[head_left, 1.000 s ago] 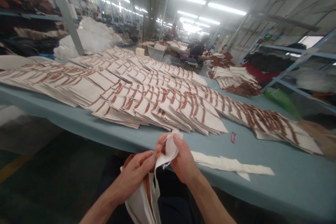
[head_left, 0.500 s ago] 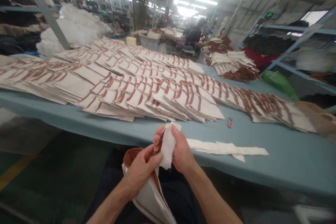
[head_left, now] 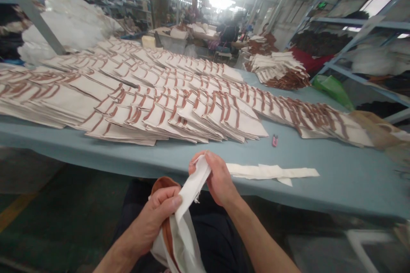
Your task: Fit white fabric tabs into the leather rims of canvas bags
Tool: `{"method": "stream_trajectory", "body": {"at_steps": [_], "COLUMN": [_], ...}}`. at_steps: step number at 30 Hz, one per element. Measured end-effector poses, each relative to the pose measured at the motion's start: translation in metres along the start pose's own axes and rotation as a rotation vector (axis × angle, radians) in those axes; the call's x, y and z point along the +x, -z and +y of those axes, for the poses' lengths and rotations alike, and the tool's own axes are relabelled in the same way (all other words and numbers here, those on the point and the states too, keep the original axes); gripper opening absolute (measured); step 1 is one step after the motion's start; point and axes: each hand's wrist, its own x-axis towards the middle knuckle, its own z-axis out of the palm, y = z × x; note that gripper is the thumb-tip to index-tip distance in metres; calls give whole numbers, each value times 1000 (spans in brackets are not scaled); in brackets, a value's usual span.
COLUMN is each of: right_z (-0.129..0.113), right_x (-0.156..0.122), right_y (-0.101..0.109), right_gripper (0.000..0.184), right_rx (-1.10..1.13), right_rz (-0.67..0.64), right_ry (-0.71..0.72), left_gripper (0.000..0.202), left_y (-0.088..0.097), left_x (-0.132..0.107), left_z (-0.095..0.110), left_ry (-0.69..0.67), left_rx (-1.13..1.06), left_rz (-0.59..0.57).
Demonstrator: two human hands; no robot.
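Observation:
My right hand (head_left: 219,179) pinches the upper end of a white fabric strip (head_left: 194,181), thumb on top. The strip runs slantwise down to my left hand (head_left: 163,204), whose thumb and fingers are closed at the strip and the edge of a white fabric piece with brown trim (head_left: 168,239). That piece hangs over my lap, partly hidden behind the left hand. A few loose threads show along the strip's lower side. More off-white strips (head_left: 269,171) lie on the table just right of my right hand.
Overlapping rows of white pieces with brown bands (head_left: 179,111) cover much of the blue-covered table (head_left: 336,170). Small pink thread snips (head_left: 274,140) lie in front of them. A green plastic bag (head_left: 333,89) is at the right, and a person (head_left: 229,34) sits farther back.
The strip has lengthened into view between my hands. My left hand has moved down and left, away from the right hand. The view has shifted slightly.

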Motion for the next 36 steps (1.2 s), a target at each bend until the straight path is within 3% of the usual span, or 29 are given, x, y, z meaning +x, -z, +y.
{"method": "stream_trajectory", "body": {"at_steps": [5, 10, 15, 20, 25, 28, 33, 36], "right_z": [-3, -5, -5, -8, -9, -11, -7, -2], "right_x": [-4, -7, -8, -11, -10, -10, -13, -16], "right_y": [-4, -5, 0, -2, -3, -2, -4, -6], "right_gripper": [52, 54, 57, 57, 58, 58, 55, 53], "right_rx": [-282, -331, -151, -262, -323, -448, -642, -646], "right_rz": [11, 21, -9, -2, 20, 20, -42, -80], "right_ry": [10, -36, -108, -68, -46, 13, 103, 114], "left_gripper": [56, 58, 62, 58, 39, 43, 47, 38], "left_y": [-7, -10, 1, -6, -6, -2, -9, -19], "left_x": [-16, -20, -9, -4, -4, -2, 4, 7], "left_z": [10, 12, 8, 14, 14, 14, 25, 31], "left_ry": [31, 25, -92, -263, -283, -303, -296, -387], "left_rx": [-166, -183, 126, 415, 390, 341, 380, 411], "left_rz": [63, 86, 40, 125, 222, 341, 228, 200]}}
